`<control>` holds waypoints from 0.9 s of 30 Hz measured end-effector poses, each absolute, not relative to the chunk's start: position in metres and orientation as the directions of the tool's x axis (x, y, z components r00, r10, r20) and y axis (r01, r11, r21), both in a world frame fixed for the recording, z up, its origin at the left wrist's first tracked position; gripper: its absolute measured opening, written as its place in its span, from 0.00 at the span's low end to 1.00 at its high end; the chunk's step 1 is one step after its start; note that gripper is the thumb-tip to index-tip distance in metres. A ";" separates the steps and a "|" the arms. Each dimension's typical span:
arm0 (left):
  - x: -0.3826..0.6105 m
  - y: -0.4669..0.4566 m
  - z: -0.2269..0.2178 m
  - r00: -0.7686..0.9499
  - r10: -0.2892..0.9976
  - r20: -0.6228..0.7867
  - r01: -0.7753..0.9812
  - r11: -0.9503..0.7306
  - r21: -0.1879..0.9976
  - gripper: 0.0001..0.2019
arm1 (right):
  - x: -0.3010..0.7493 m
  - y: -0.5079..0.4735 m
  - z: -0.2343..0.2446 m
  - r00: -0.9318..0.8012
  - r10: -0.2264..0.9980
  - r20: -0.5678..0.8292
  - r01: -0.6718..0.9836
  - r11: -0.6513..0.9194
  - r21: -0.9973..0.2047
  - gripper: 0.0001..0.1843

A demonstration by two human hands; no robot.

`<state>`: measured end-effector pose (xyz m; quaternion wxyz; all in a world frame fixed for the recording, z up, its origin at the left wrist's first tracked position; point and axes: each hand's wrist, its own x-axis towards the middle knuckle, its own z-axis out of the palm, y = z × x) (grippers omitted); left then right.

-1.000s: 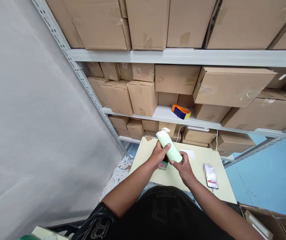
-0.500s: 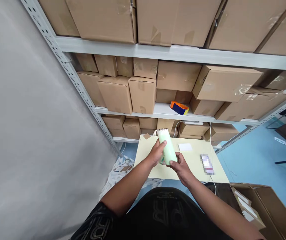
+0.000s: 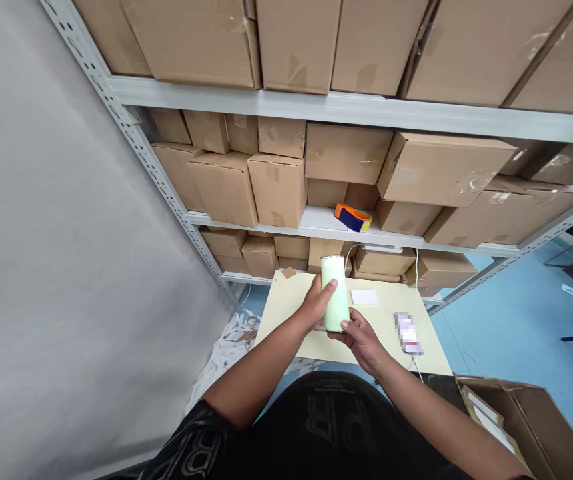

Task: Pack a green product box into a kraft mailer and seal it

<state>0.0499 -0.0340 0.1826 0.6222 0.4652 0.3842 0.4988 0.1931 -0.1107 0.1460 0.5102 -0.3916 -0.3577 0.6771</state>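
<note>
A pale green tumbler with a silvery rim stands nearly upright between my two hands, above the pale yellow table. My left hand wraps its left side, the thumb lying across the front. Low on the right, my right hand grips the tumbler near its base, thumb on the front and fingers underneath. Both hands are closed on it. The back of the tumbler is hidden from me.
On the table lie a white card and a phone with a blurred screen. Cardboard boxes fill the shelves beyond. An orange and blue tape roll sits on the middle shelf. An open carton stands at lower right.
The tumbler has turned from leaning left to nearly upright. The white loop beside its top and the coloured patch low on its left no longer show. Both hands keep hold of it.
</note>
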 end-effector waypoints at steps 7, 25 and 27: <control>0.097 -0.034 0.186 0.156 0.988 0.012 -0.292 0.034 0.956 0.28 | 0.252 -0.102 0.147 -0.242 0.954 -0.180 -0.429 -0.271 -0.862 0.25; 0.124 -0.049 0.188 0.127 0.990 -0.061 -0.079 0.072 0.994 0.25 | 0.274 -0.095 0.137 -0.141 0.983 -0.115 -0.289 -0.152 -0.945 0.28; 0.119 -0.050 0.186 0.121 0.990 -0.066 -0.033 0.070 0.997 0.28 | 0.270 -0.096 0.131 -0.025 0.997 -0.068 -0.173 -0.071 -0.982 0.31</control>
